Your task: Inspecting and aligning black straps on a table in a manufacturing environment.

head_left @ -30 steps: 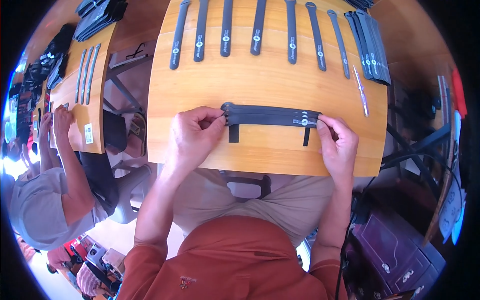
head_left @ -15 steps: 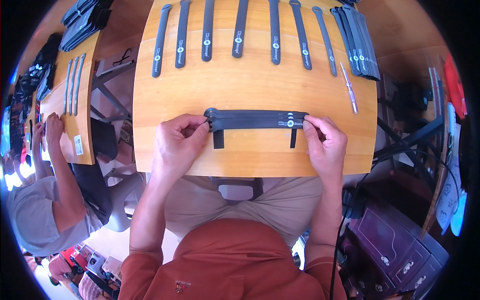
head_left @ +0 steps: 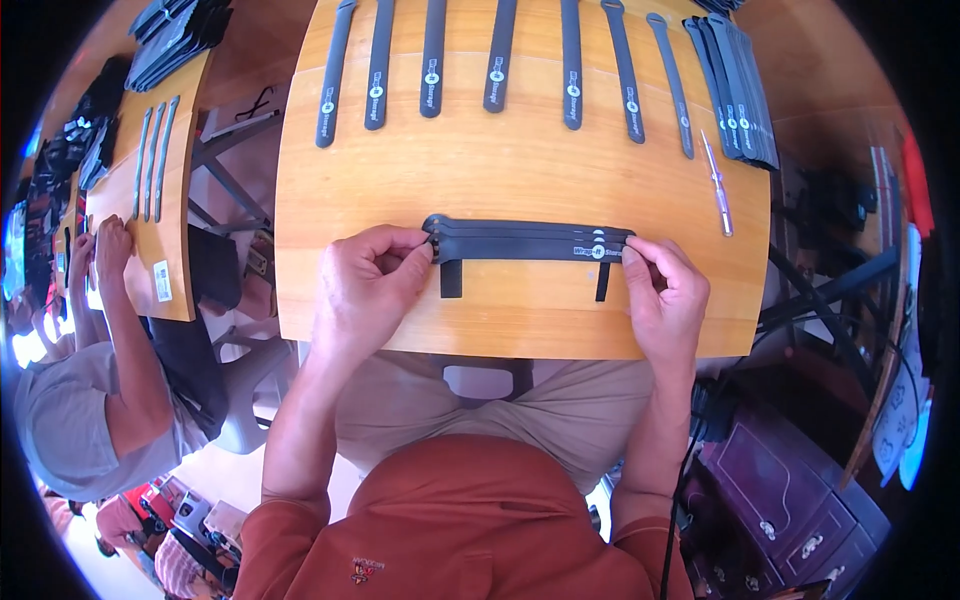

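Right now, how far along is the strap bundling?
Done: a small stack of dark straps lies gathered near the table's front edge, ends lined up. In hand: the left hand pinches one end, the right hand the other; two thin bands hang below, unfastened. Left: seven single straps in a row and a pile at the far right corner.
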`<state>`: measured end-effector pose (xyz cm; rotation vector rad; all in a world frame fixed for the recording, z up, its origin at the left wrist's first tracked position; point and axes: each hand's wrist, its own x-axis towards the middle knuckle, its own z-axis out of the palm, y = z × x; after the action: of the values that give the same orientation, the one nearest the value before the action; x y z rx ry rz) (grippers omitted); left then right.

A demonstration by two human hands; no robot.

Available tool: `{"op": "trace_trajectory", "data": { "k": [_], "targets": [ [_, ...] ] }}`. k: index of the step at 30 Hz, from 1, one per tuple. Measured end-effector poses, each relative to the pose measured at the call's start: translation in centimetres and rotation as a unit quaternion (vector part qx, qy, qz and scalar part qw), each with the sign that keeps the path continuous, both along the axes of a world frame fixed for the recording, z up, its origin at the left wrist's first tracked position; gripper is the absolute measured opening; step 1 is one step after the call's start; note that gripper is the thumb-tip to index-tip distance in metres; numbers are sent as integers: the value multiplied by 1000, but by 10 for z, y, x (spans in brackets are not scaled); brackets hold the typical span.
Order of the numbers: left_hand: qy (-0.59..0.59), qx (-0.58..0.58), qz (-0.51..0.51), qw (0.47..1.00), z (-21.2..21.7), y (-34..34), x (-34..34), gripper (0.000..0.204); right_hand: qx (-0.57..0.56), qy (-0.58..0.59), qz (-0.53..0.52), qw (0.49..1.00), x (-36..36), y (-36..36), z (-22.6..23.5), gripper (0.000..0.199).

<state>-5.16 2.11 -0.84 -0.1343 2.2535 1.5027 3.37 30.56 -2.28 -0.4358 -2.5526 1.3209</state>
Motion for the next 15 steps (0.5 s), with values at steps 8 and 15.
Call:
{"op": "trace_trajectory", "data": {
  "k": [8, 15],
  "targets": [
    [11, -2, -3, 1000, -2, 0, 1, 15, 24, 12, 2, 1000, -2, -1, 1, 8],
    [14, -26, -4, 1000, 1, 3, -1, 15, 33, 24, -2, 999, -2, -2, -1, 8]
  ]
}}
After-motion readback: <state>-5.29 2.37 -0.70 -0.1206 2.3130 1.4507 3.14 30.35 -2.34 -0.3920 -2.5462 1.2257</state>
